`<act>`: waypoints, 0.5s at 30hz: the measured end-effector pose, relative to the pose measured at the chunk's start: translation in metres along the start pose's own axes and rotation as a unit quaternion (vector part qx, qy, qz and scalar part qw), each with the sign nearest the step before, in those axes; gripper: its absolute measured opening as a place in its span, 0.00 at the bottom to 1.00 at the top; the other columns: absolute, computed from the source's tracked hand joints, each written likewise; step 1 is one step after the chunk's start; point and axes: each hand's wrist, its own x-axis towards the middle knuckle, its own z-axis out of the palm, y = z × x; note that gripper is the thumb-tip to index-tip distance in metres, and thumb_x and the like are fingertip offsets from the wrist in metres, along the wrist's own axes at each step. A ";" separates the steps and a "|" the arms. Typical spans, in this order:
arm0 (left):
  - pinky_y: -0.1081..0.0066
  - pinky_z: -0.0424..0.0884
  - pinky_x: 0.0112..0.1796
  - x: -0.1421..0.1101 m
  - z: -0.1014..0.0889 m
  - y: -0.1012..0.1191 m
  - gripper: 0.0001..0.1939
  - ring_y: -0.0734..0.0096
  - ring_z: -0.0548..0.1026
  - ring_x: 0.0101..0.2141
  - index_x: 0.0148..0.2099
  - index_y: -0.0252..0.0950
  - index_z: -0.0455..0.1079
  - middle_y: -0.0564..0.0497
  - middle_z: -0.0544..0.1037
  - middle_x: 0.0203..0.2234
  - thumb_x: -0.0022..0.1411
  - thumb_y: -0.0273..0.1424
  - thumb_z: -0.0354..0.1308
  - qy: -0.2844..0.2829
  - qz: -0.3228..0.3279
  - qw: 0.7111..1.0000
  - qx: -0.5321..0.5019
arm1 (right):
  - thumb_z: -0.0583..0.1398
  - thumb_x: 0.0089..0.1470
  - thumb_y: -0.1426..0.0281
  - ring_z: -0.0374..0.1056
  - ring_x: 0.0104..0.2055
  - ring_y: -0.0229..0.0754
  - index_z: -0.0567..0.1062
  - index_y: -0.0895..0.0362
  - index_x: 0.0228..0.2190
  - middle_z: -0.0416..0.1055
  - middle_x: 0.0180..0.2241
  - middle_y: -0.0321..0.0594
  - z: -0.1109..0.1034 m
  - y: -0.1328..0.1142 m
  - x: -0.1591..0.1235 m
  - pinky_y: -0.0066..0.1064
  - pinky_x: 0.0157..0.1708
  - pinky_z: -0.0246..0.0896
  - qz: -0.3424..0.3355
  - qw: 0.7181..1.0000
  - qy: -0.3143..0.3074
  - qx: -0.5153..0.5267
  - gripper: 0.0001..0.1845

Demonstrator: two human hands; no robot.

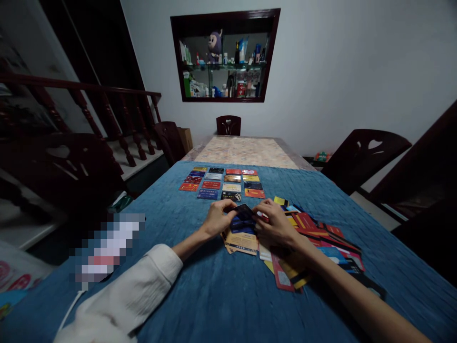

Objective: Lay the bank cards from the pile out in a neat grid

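My left hand (218, 219) pinches the left edge of a dark card (244, 210), thumb and fingers closed on it. On the other side, the fingers of my right hand (276, 223) are closed at the card's right edge. Under it are blue cards (243, 225) and a tan card (243, 241) with a black striped edge; whether a hand also holds these I cannot tell. Several cards lie in spaced columns (232, 187) just beyond my hands. A loose, overlapping heap of red, yellow, blue and black cards (305, 222) spreads beside and beneath my right forearm.
A blue cloth (171, 295) covers the near part of the table. At the left edge lies a blurred-out object with a white cable (73, 305). Dark wooden chairs (371, 155) stand around the table, and a railing (82, 90) runs along the left.
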 end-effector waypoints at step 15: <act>0.76 0.66 0.32 -0.006 -0.003 -0.022 0.09 0.74 0.72 0.28 0.32 0.32 0.75 0.54 0.78 0.25 0.51 0.18 0.56 0.007 0.035 0.997 0.068 | 0.55 0.62 0.73 0.64 0.38 0.46 0.77 0.54 0.39 0.76 0.32 0.42 0.005 -0.004 0.000 0.36 0.38 0.55 -0.094 0.990 0.081 -0.064 0.10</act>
